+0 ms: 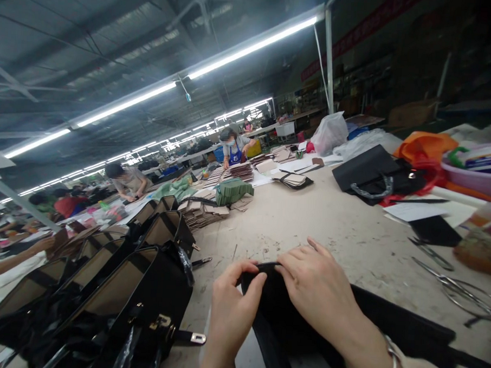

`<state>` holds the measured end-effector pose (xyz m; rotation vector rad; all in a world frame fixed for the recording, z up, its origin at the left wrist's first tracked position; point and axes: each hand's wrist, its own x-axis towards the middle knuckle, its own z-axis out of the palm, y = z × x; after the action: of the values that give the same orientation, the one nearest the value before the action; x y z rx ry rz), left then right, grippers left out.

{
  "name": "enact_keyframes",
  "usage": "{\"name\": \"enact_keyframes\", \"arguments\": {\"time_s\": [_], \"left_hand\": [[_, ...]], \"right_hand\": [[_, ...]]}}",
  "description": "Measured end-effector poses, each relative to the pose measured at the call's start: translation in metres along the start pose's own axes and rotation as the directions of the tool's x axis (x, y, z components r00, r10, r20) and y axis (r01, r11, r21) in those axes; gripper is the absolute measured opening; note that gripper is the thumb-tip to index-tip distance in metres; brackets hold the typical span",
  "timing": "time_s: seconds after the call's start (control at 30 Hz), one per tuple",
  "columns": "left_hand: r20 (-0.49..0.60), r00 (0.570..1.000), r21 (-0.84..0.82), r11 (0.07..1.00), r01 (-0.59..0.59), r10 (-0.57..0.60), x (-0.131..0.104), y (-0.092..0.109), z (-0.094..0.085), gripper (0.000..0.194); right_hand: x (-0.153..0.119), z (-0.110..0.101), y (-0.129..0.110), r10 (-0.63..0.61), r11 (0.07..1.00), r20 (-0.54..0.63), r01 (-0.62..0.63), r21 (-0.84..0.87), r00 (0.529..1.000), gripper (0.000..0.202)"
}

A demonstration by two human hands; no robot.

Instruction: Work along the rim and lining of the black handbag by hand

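A black handbag [304, 333] lies in front of me at the table's near edge, its lower part cut off by the frame. My left hand [236, 303] pinches the bag's upper edge between thumb and fingers. Close beside it, my right hand [314, 284] is closed over the same edge, its thumb hidden beneath the fingers. To the left stand several black handbags [154, 305] with tan linings and gold clasps, packed together and standing open at the top.
Scissors [452, 285] and tweezers [432, 253] lie at right, near a plastic bottle [482, 243]. Another black bag [376, 173] rests beyond them, by a purple basin [477, 175]. Stacked brown pieces [203, 212] sit mid-table. A co-worker [233, 148] stands at the far end.
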<state>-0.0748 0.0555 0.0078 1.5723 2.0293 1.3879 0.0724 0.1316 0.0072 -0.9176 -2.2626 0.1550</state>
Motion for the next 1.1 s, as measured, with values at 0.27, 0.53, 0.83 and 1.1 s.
{"name": "enact_keyframes", "arguments": {"time_s": [0.27, 0.53, 0.83, 1.1], "left_hand": [[0.152, 0.988, -0.074, 0.996, 0.054, -0.042, -0.008, -0.002, -0.012, 0.02], [0.181, 0.984, -0.153, 0.988, 0.034, -0.006, -0.005, -0.006, -0.021, 0.037], [0.173, 0.984, -0.231, 0.973, -0.004, 0.045, -0.006, -0.008, -0.021, 0.037], [0.078, 0.995, -0.091, 0.995, -0.048, 0.055, -0.007, -0.007, -0.014, 0.026]], "right_hand": [[-0.001, 0.004, -0.003, -0.019, 0.998, -0.001, 0.018, -0.054, 1.0, 0.015], [-0.002, 0.006, -0.004, -0.063, 0.993, -0.038, 0.059, -0.103, 0.997, 0.013], [-0.001, 0.008, -0.003, -0.041, 0.99, -0.032, 0.037, -0.135, 0.999, 0.014], [-0.002, 0.012, 0.001, -0.072, 0.986, -0.078, 0.059, -0.157, 0.994, 0.01]]}}
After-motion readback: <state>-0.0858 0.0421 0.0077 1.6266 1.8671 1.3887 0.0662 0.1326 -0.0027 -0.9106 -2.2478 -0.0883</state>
